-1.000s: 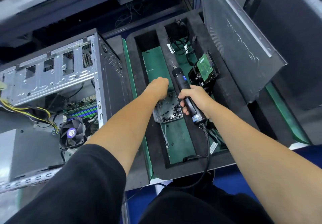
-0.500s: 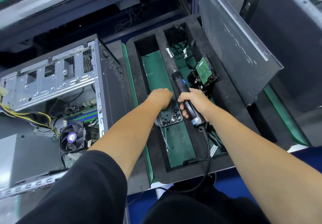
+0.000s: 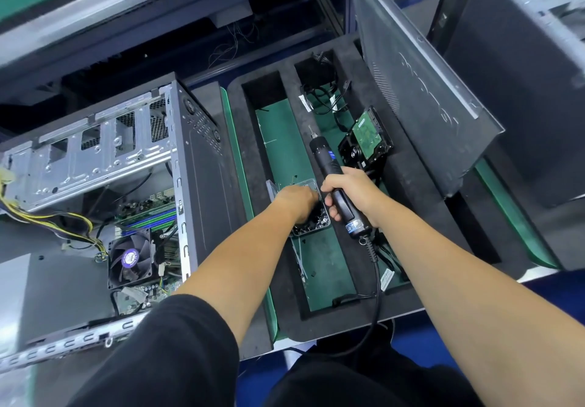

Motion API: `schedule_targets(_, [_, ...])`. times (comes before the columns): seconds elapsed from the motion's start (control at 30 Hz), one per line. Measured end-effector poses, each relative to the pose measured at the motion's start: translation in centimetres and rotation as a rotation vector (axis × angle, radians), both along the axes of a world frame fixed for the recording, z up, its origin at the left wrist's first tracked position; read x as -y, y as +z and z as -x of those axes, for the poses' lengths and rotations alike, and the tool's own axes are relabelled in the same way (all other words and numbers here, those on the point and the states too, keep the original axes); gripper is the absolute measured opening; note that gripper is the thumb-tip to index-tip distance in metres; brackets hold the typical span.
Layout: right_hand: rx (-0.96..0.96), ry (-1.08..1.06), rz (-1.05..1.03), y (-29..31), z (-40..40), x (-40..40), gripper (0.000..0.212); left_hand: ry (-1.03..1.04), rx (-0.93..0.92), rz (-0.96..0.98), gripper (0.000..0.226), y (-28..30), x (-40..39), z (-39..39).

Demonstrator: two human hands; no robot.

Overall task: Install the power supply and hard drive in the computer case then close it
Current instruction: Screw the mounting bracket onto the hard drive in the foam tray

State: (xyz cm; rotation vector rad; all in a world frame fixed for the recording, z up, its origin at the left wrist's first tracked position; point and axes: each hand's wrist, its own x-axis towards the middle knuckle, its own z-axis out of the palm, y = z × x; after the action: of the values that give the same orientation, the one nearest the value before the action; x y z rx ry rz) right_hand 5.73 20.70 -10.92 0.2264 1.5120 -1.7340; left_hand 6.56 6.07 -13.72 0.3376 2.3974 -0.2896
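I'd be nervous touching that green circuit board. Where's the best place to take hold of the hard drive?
Probably by its two long black side edges, coming down from above. The hard drive lies tilted in the foam tray, green board facing up, so the narrow sides are the parts free to pinch without touching the board. The right hand would first have to put down the screwdriver.

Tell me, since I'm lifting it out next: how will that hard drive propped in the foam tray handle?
The hard drive looks rigid and probably dense for its size. It leans tilted, so a nudge may topple it. Its exposed green circuit board suggests gripping the edges.
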Motion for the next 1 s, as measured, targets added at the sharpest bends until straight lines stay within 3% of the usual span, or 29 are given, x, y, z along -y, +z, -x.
schedule_targets(0.4, [-0.002,0.006,0.011,0.1,0.0,-0.1,0.013,-0.055,0.127,0.024,0.029,0.1,-0.1,-0.2])
schedule_targets(0.53, [0.004,0.004,0.019,0.0,0.1,-0.2,0.012,0.149,0.087,-0.140,0.006,2.0,0.4,1.9])
schedule_targets(0.73, [0.001,0.012,0.006,0.1,0.0,-0.2,0.014,0.396,0.000,-0.384,0.009,5.4,2.1,4.1])
schedule_targets(0.9, [-0.026,-0.015,-0.024,0.2,-0.5,0.0,0.015,0.622,-0.269,-0.637,0.014,7.9,2.5,3.9])
schedule_targets(1.0, [-0.122,-0.029,-0.117,0.5,-1.6,0.6,0.016,0.783,-0.320,-0.840,0.015,9.9,2.8,3.0])
